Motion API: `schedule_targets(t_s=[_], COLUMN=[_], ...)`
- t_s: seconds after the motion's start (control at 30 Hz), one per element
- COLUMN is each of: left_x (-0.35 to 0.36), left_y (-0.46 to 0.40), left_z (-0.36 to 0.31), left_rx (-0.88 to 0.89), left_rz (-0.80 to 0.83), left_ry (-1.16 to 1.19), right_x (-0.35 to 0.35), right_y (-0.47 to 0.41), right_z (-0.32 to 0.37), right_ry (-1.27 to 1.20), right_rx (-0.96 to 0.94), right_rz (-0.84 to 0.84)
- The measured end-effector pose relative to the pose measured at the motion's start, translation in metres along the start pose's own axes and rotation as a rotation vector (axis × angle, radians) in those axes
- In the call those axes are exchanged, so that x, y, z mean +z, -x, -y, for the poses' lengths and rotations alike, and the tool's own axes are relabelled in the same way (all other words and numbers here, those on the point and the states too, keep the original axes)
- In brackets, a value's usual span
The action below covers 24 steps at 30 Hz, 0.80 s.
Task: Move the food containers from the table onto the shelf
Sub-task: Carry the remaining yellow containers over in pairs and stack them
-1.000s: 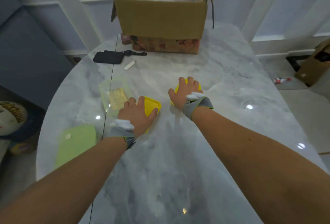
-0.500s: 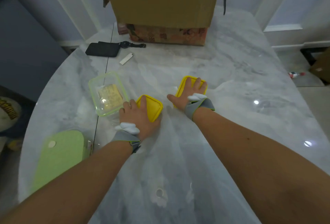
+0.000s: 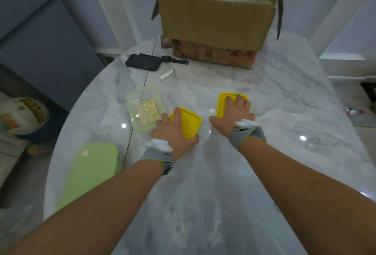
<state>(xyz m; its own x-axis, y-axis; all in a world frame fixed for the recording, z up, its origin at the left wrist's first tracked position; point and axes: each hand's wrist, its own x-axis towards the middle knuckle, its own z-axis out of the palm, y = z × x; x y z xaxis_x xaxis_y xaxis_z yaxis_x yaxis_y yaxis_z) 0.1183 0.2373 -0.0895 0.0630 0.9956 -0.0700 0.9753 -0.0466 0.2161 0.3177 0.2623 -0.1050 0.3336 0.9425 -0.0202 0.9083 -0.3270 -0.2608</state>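
Note:
Two yellow-lidded food containers sit mid-table on the marble table (image 3: 264, 173). My left hand (image 3: 175, 132) lies over the near yellow container (image 3: 190, 121), fingers and thumb wrapped on its sides. My right hand (image 3: 234, 112) covers the far yellow container (image 3: 222, 100) the same way. A clear container with a green rim (image 3: 144, 107), holding something pale yellow, stands just left of my left hand. A light green lidded container (image 3: 91, 171) rests at the table's near left edge. No shelf is in view.
A large cardboard box (image 3: 215, 25) stands on a patterned box (image 3: 213, 55) at the table's far end. A black case (image 3: 142, 62), a watch (image 3: 173, 60) and a small white stick (image 3: 166, 74) lie in front of it. A printed bag (image 3: 22, 118) sits on the floor, left.
The view has shifted and tilted down, showing more of the table. Both hands have stayed on the two yellow containers, which rest in the same spots.

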Motion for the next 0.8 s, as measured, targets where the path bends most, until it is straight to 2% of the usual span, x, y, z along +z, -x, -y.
schedule_targets(t_s=[0.17,0.37,0.5,0.8], left_x=[-0.056,-0.133,-0.194,-0.275], left_y=[0.011,0.029,0.057,0.120], left_z=[0.014,0.069,0.143,0.314], left_rx=[-0.028,-0.115,-0.176,-0.337], left_rz=[-0.059,-0.171,-0.262,-0.366], left_ry=[0.008,-0.009,-0.036,-0.033], right_x=[-0.046,-0.088,-0.108,-0.131], right_y=[0.007,0.033,0.074,0.182], right_z=[0.035,0.122,0.212,0.384], right_ry=[-0.017,-0.068,-0.085,-0.142], right_rx=[-0.124,-0.263,-0.413,-0.576], right_rz=[0.009,0.015,-0.025,-0.035])
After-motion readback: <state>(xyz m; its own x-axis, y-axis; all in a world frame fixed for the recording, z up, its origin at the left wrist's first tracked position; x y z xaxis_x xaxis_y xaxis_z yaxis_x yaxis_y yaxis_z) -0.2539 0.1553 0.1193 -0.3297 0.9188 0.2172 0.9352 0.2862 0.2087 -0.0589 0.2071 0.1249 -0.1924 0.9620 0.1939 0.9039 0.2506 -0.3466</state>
